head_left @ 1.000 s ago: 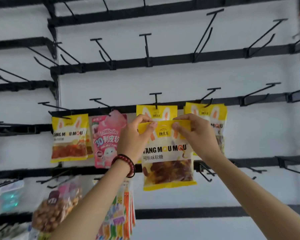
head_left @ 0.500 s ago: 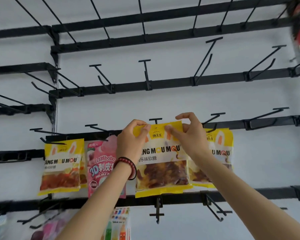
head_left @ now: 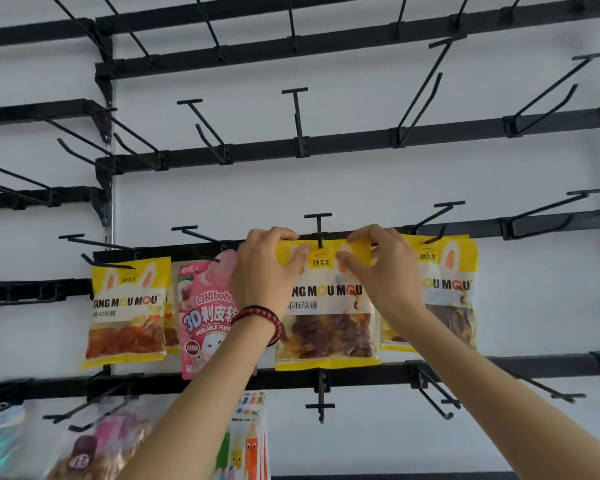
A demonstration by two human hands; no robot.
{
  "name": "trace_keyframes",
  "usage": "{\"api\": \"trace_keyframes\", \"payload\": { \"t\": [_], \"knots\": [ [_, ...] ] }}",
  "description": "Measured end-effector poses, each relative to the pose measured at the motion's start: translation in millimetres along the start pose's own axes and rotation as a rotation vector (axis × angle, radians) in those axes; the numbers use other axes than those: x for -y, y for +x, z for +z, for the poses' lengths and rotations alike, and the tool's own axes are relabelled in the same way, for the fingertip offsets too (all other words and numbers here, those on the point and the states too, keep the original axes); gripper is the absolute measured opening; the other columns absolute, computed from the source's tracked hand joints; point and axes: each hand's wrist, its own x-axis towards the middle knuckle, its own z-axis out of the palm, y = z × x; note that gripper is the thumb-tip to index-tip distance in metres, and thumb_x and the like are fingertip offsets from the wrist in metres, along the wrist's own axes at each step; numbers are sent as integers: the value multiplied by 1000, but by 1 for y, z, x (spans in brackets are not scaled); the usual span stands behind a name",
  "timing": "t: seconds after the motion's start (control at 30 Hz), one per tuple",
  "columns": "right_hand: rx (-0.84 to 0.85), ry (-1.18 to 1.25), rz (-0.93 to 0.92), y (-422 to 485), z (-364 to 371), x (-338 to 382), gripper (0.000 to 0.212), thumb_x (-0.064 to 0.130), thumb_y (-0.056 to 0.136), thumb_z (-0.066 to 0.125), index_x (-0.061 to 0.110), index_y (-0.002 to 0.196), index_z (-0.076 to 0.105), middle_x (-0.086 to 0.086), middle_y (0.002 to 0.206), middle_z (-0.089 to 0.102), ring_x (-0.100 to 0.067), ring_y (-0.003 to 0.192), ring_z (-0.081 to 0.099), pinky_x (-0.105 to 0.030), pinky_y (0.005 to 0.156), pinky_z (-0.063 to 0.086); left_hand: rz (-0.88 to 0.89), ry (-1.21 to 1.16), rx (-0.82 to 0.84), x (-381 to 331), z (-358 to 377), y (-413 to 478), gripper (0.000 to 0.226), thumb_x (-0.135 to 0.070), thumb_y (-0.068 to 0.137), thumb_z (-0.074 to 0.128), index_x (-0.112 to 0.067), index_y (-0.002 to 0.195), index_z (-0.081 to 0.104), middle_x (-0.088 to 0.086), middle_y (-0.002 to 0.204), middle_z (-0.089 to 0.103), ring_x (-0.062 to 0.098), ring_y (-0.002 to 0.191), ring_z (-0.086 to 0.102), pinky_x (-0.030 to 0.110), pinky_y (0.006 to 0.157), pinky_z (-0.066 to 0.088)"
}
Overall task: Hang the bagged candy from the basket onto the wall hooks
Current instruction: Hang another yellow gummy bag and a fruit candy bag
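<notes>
Both arms reach up from the bottom edge of the view and converge on one bag [head_left: 326,306], yellow with brown candy behind a clear window, held flat against the wall [head_left: 361,188]. The bag sits between the two hands at the middle rail [head_left: 534,225], and its bottom edge reaches the rail below.

The left hand [head_left: 267,271] is at the bag's upper left corner. Its forearm rises from lower centre and leans right, with a red bead bracelet [head_left: 261,320] round the wrist. Its fingers [head_left: 274,234] curl over the bag's top edge, and the thumb lies across the front, pointing toward the logo, so the corner is pinched.

The right hand [head_left: 383,271] mirrors it at the upper right corner. Its forearm comes in from the lower right and leans left. The fingers are hooked over the top edge, and the thumb presses the front of the bag just right of the logo. This hand also pinches the bag.

Between the hands a black hook [head_left: 318,230] with a T-shaped tip points toward the camera. Its wire meets the bag's top edge at the middle, just above the logo. Whether the wire passes through the bag's hole cannot be told.

A pink bag [head_left: 205,317] hangs just left of the left wrist and is partly hidden by it. Further left hangs a second yellow bag [head_left: 129,313]. A third yellow bag [head_left: 447,292] hangs behind the right wrist. The upper rails carry bare hooks. Below the lower rail, blurred packets [head_left: 94,445] hang at the lower left.
</notes>
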Motion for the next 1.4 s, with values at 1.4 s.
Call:
{"api": "trace_keyframes", "payload": {
  "t": [1.4],
  "knots": [
    [1229, -360, 296, -508, -6, -118, 35, 48, 90, 52, 23, 114, 56, 2, 116, 58, -19, 97, 59, -28, 66, 47, -402, 463, 1194, 179, -105, -526, 19, -33, 90, 51, -23, 103, 59, -7, 101, 67, 19, 94, 62, 33, 70, 50]
  ]
}}
